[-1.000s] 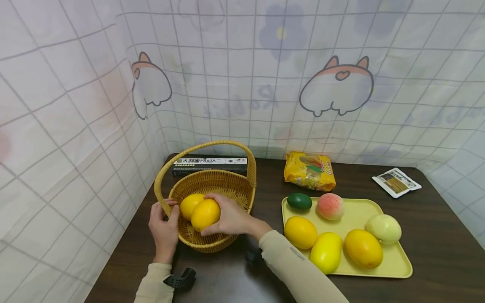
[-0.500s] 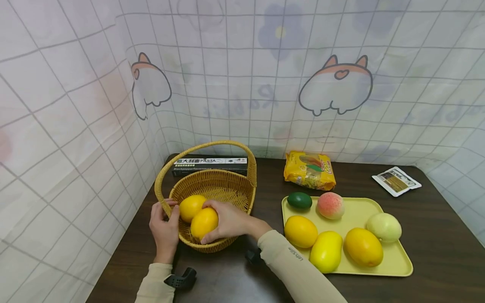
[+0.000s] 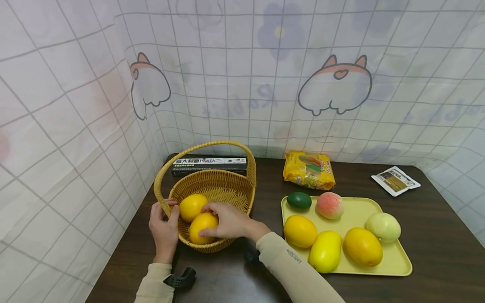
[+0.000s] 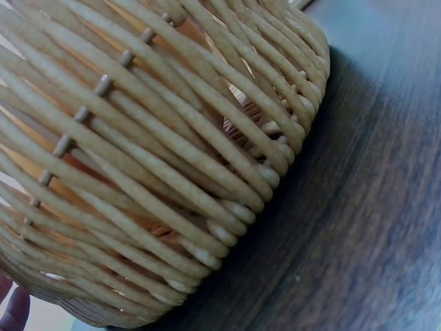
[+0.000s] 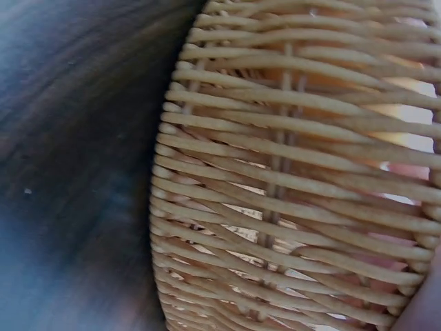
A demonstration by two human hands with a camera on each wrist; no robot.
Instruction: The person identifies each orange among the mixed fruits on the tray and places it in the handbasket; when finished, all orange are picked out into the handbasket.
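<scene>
A wicker basket [image 3: 231, 190] with a tall arched handle stands at the left of the table. My left hand [image 3: 165, 229] grips its left rim by the foot of the handle, thumb inside and fingers outside. Inside, an orange-yellow oval fruit [image 3: 192, 207] lies against the left wall. A second orange-yellow oval fruit [image 3: 201, 230] sits low at the basket's front, with the thumb and fingers of my right hand [image 3: 229, 221] around its right side. Both wrist views look closely at the basket's woven wall [image 4: 138, 138]; fingertips [image 4: 15, 310] show at the left wrist view's corner.
A pale yellow tray [image 3: 394, 265] at the right holds several fruits, among them a peach [image 3: 330, 205] and a dark green oval fruit [image 3: 299, 200]. Behind stand a pasta box [image 3: 208, 166], a yellow packet [image 3: 308, 170] and a white sachet [image 3: 395, 181]. Patterned cloth walls border the table.
My right hand has lowered the second oval fruit toward the basket's front, and its fingers have shifted to the fruit's right side. The left hand has stayed on the rim.
</scene>
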